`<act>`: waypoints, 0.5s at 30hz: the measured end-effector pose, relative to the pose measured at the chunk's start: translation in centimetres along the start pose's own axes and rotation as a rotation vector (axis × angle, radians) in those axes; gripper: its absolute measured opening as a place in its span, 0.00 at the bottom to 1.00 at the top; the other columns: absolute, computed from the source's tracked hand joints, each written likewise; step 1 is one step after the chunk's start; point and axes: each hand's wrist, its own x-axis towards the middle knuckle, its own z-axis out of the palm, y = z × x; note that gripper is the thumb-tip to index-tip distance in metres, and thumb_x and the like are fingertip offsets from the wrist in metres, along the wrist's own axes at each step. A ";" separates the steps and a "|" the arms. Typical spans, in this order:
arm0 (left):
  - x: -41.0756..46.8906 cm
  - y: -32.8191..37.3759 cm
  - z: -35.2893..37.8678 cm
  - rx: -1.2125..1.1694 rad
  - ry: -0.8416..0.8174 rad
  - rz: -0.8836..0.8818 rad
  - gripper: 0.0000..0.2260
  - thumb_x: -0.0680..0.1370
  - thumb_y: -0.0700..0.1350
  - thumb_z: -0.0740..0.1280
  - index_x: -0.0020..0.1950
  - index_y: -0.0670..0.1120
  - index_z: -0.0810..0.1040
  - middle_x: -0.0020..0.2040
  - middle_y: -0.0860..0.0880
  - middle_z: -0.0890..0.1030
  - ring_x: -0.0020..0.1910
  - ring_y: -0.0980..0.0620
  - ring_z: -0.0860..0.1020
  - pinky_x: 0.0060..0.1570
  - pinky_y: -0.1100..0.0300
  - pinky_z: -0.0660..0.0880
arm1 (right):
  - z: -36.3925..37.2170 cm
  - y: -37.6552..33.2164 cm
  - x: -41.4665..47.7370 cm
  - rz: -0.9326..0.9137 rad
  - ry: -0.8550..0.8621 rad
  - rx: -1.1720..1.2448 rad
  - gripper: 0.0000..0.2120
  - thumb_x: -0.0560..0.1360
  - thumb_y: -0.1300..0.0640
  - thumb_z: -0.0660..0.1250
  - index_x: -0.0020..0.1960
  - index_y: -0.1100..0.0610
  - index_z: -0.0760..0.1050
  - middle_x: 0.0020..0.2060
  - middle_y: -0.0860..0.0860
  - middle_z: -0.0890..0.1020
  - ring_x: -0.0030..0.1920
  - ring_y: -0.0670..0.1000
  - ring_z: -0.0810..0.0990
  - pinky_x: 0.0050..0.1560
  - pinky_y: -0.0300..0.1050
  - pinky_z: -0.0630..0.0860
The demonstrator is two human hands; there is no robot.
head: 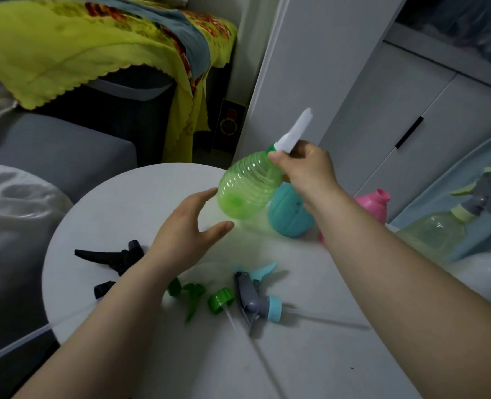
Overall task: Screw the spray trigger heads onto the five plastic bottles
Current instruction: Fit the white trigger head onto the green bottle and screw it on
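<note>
We judge two of five done: a pale yellow-green clear bottle [437, 231] at 3 o'clock wears its head. The right hand [304, 168] grips the ribbed green translucent plastic bottle [245, 188] by its white trigger head [294, 131], above the round white worktop [140, 197]; the left hand [186, 228] is open beneath. Teal [287, 217] and pink [374, 203] bottles stay headless; black [112, 257], green [194, 295] and grey-blue [256, 300] heads lie at 6 o'clock.

The right hand [304, 171] is up in the air, fingers closed around the neck of the green bottle [247, 188], holding it tipped. The right arm is stretched out long. The left hand [186, 228] is lower, just beside the bottle's bottom, open with fingers spread and thumb out, not touching it.
</note>
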 end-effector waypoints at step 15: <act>0.0 -1.1 -0.5 0.065 -0.078 -0.054 0.19 0.73 0.49 0.66 0.63 0.51 0.70 0.64 0.50 0.74 0.60 0.53 0.71 0.52 0.64 0.62 | 2.2 1.6 2.7 -0.040 -0.060 -0.244 0.15 0.69 0.60 0.66 0.56 0.58 0.74 0.54 0.57 0.80 0.53 0.55 0.78 0.55 0.50 0.74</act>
